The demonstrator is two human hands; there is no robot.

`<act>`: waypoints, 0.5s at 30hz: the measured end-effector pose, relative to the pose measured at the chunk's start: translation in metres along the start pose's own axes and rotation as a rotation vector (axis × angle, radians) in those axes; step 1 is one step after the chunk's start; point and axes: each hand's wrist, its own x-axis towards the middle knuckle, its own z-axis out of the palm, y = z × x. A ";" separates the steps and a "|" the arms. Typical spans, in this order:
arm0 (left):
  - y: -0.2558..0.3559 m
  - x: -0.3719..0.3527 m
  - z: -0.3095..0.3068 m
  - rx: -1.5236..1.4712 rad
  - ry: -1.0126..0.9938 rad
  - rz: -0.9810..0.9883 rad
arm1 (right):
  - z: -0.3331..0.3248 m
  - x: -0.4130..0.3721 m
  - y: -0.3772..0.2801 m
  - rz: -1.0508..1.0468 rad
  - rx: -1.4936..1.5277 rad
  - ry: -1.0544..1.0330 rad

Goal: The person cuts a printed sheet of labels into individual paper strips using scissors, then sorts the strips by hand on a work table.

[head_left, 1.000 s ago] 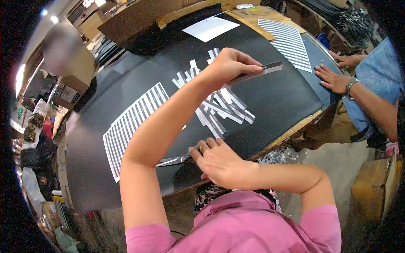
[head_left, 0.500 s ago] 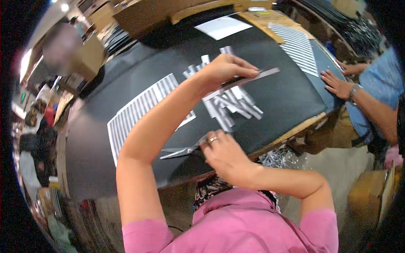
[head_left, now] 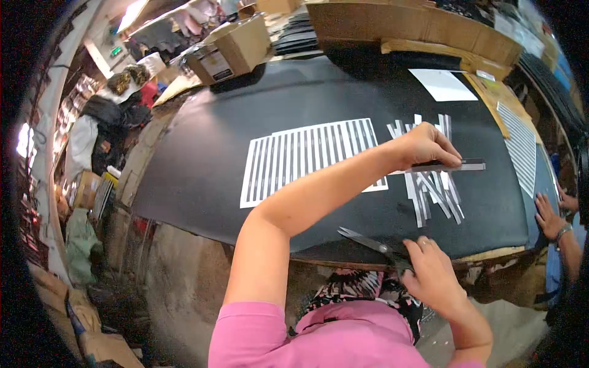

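Note:
My left hand (head_left: 431, 149) is closed, pinching a narrow grey-and-black strip (head_left: 473, 165) above a loose pile of cut strips (head_left: 423, 199). Strip ends show on both sides of that hand. My right hand (head_left: 435, 273) is closed on a pair of scissors (head_left: 372, 244) near the front table edge, blades pointing left and away from me. The fingers partly hide the dark handles. Left of the pile, striped sheets (head_left: 307, 156) lie flat, partly covered by my left forearm.
A black-topped table (head_left: 202, 165) carries a white sheet (head_left: 443, 84) and another striped sheet (head_left: 518, 147). Cardboard boxes (head_left: 230, 52) stand along its back. At the right edge, another person's hand (head_left: 548, 216) rests on the table.
The view has swung left, so the table's things appear further right. Both hands keep their hold on the strip and scissors. The scissors now angle more away from me.

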 end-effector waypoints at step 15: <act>-0.022 -0.039 0.021 0.198 -0.087 -0.165 | -0.001 -0.155 0.023 0.808 1.149 0.579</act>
